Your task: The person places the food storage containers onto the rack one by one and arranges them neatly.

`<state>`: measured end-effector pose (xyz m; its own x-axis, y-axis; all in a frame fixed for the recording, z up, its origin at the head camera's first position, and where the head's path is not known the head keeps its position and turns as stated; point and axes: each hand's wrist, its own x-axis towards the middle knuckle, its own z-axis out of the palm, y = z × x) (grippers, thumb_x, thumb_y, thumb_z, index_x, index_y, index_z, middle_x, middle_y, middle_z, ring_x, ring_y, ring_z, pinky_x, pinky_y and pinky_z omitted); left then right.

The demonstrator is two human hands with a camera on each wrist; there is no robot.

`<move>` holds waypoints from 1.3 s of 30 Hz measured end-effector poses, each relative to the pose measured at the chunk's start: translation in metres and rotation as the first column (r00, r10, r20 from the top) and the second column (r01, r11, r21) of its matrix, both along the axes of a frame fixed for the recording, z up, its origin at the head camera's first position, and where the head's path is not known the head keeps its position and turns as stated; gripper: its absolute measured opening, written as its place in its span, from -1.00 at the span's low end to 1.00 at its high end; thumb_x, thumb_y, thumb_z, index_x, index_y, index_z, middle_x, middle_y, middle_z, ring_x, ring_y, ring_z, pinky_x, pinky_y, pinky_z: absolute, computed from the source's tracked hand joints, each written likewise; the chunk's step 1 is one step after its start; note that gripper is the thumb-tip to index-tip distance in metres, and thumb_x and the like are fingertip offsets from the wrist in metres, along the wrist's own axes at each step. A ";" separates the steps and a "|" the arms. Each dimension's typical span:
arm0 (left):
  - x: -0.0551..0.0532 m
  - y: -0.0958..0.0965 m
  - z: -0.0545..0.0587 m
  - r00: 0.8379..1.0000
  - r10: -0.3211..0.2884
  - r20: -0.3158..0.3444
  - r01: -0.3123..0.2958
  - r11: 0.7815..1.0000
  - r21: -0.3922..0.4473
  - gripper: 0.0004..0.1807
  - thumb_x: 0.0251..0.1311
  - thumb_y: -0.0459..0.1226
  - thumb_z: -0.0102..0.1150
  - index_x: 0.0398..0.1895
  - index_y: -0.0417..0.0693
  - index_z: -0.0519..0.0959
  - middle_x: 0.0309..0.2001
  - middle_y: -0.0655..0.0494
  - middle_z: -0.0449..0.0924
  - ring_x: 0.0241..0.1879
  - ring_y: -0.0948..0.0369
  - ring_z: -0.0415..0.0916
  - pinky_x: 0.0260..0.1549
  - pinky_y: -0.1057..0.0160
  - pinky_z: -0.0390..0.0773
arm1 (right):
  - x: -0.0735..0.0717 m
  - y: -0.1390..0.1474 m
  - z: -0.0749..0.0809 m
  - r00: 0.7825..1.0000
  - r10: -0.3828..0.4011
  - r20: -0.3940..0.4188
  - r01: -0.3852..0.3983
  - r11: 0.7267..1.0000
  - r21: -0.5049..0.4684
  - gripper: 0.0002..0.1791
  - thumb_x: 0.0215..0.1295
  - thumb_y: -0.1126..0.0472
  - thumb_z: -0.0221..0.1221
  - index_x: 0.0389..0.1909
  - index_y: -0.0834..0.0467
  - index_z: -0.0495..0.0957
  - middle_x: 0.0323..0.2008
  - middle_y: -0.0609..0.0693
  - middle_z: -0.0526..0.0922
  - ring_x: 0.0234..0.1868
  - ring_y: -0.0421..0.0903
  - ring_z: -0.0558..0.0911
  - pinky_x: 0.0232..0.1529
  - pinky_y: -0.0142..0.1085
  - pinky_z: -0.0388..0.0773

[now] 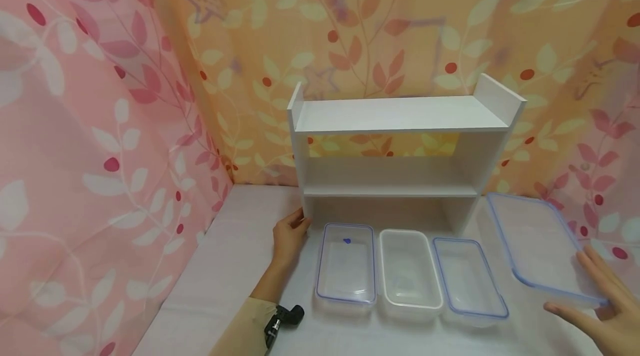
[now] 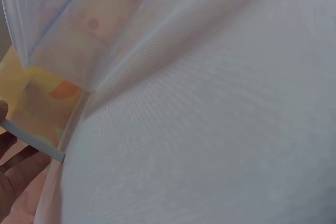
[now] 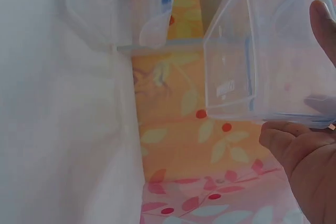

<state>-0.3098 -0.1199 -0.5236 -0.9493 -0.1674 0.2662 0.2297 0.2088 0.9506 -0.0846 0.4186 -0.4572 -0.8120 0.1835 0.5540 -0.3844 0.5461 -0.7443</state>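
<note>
My left hand (image 1: 290, 238) holds the lower left edge of a white shelf unit (image 1: 390, 196). In the left wrist view, the fingers (image 2: 23, 174) and thumb lie on either side of the panel edge (image 2: 34, 142). At the far right, my right hand (image 1: 607, 295) grips the near right corner of a large clear plastic container (image 1: 540, 239) with a blue rim. The right wrist view shows this container (image 3: 231, 72) raised off the table, between the thumb and fingers. Its contents, if any, cannot be made out.
A blue-rimmed container (image 1: 346, 264), a white-rimmed container (image 1: 410, 270) and another blue-rimmed container (image 1: 471, 278) stand in a row before the shelf on the white tabletop (image 1: 200, 289). Patterned curtains (image 1: 240, 95) hang behind and to the left.
</note>
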 end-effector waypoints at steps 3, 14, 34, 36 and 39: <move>-0.001 -0.001 0.000 1.000 -0.007 0.002 0.007 1.000 0.005 -0.52 0.26 -0.26 0.41 0.24 -0.15 0.63 0.08 -0.14 0.72 0.00 0.07 0.72 -0.34 0.36 0.68 | 0.001 -0.006 0.007 1.000 0.019 0.016 -0.019 1.000 -0.013 0.21 -0.18 0.87 0.28 0.58 0.25 0.10 0.65 0.01 -0.07 0.62 -0.17 -0.01 0.01 -0.83 0.27; 0.000 -0.001 -0.001 0.999 -0.016 0.032 0.015 0.999 0.038 -0.50 0.27 -0.27 0.40 0.27 -0.19 0.60 0.10 -0.19 0.70 0.00 0.06 0.71 -0.33 0.34 0.69 | 0.001 -0.033 0.037 0.994 -0.028 0.101 0.019 0.996 0.092 0.18 -0.03 0.66 0.41 0.61 0.08 0.09 0.65 -0.17 -0.10 0.63 -0.27 -0.20 0.15 -0.79 0.12; 0.000 0.001 -0.003 1.000 -0.007 0.028 0.007 1.000 0.009 -0.54 0.28 -0.27 0.39 0.25 -0.13 0.63 0.08 -0.13 0.72 0.02 0.08 0.72 -0.29 0.36 0.69 | 0.002 -0.061 0.079 0.978 -0.034 0.205 0.006 0.991 0.135 0.16 0.09 0.42 0.48 0.62 -0.11 0.05 0.64 -0.26 -0.16 0.56 -0.39 0.00 0.00 -0.87 0.22; 0.000 0.001 -0.002 1.000 -0.011 0.026 0.011 1.000 0.011 -0.54 0.29 -0.27 0.39 0.25 -0.14 0.62 0.08 -0.16 0.72 0.02 0.07 0.72 -0.28 0.34 0.70 | 0.002 -0.063 0.083 0.976 -0.035 0.215 0.007 0.991 0.130 0.16 0.10 0.41 0.48 0.62 -0.13 0.04 0.64 -0.26 -0.16 0.56 -0.38 0.02 -0.04 -0.88 0.25; 0.001 0.000 -0.001 1.000 -0.011 0.029 0.011 1.000 0.013 -0.53 0.29 -0.26 0.39 0.26 -0.14 0.62 0.09 -0.19 0.71 0.02 0.06 0.71 -0.28 0.29 0.71 | 0.000 -0.066 0.088 0.973 -0.036 0.228 0.008 0.993 0.121 0.14 0.12 0.39 0.48 0.61 -0.16 0.06 0.64 -0.27 -0.15 0.54 -0.39 0.06 -0.06 -0.87 0.27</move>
<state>-0.3093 -0.1197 -0.5242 -0.9583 -0.1604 0.2365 0.2043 0.1942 0.9595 -0.0844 0.3525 -0.3688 -0.9166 0.1470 0.3719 -0.1975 0.6423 -0.7406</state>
